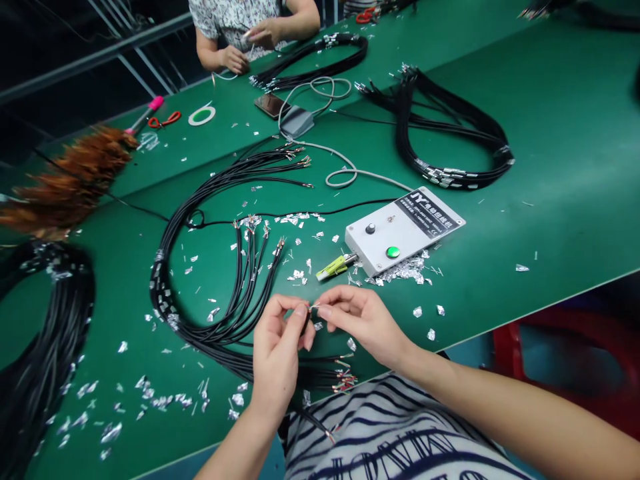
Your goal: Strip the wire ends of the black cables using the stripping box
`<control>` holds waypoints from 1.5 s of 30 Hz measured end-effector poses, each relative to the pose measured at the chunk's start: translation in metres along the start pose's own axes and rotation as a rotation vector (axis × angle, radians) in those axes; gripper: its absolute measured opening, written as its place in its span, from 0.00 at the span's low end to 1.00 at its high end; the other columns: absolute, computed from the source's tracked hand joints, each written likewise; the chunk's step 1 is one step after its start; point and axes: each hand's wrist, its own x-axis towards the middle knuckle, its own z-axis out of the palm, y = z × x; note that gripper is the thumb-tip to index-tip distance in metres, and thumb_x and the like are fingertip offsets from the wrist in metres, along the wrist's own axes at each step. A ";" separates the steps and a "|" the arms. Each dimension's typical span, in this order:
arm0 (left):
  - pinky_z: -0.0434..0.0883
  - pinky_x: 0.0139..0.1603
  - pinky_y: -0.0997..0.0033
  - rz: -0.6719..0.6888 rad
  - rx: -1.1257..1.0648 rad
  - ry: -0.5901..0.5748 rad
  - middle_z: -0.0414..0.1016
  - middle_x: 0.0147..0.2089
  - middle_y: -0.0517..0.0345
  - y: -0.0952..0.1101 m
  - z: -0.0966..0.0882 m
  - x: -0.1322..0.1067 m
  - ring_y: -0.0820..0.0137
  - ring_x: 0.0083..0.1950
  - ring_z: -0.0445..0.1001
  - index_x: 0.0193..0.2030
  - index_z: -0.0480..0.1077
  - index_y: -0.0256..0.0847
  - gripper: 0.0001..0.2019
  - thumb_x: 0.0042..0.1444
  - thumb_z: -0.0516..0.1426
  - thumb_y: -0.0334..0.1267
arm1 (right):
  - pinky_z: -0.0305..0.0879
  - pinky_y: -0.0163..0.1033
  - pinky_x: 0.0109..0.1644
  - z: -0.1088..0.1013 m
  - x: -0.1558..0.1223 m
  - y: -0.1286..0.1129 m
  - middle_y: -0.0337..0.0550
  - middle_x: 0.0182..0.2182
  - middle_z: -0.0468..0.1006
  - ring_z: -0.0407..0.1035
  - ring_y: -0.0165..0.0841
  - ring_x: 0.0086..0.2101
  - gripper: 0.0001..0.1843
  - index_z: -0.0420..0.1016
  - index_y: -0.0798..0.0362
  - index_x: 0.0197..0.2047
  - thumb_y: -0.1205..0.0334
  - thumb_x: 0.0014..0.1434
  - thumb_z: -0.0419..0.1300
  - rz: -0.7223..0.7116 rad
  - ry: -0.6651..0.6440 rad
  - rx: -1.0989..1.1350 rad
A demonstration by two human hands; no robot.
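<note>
Okay, grip first: from my remote seat I see the left hand (280, 353) closed narrow, thumb and fingers pinching a black cable (305, 323). The right hand (367, 325) is narrow too, thumb and index finger together on the pale end (314, 307) of that cable; finer detail is too small for me. The 2 hands nearly touch, above the green worktop (525, 220), near its front edge. Whether that cable belongs to the loose bundle (159, 283) beside them, I can't tell. That bundle curves like a C, its stripped ends in 3 groups, the nearest just under the hands.

Just beyond the hands: a white box (357, 241) with 1 black knob (370, 229), 1 lit green button (393, 252) and a yellow clip (333, 268) at its near-left corner. Foil scraps (407, 270) lie against it and all around.

Further out I get a grey pedal (298, 121), a phone (271, 105), a coil (473, 177) of black cables, red scissors (165, 120), a brown duster (85, 173), plus 1 co-worker's hands (266, 32) at the far edge.
</note>
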 end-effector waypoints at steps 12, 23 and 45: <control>0.64 0.25 0.79 0.161 0.096 0.139 0.68 0.33 0.63 -0.009 0.009 -0.006 0.81 0.24 0.64 0.34 0.69 0.39 0.09 0.60 0.61 0.42 | 0.64 0.34 0.29 0.017 -0.006 0.002 0.34 0.19 0.72 0.64 0.27 0.22 0.18 0.70 0.52 0.27 0.47 0.51 0.67 0.047 0.011 0.089; 0.65 0.28 0.76 0.006 0.100 -0.034 0.71 0.33 0.58 0.004 0.004 0.000 0.75 0.30 0.67 0.39 0.77 0.38 0.12 0.54 0.64 0.44 | 0.61 0.34 0.29 0.010 -0.006 0.004 0.31 0.17 0.66 0.62 0.26 0.21 0.12 0.69 0.52 0.27 0.54 0.53 0.64 0.040 -0.035 0.028; 0.61 0.22 0.79 -0.046 -0.116 0.090 0.67 0.29 0.64 0.005 0.008 0.004 0.80 0.23 0.62 0.29 0.69 0.38 0.12 0.49 0.67 0.41 | 0.62 0.38 0.37 -0.005 0.004 -0.005 0.41 0.32 0.80 0.72 0.30 0.30 0.08 0.75 0.54 0.37 0.58 0.64 0.60 -0.658 0.003 -1.013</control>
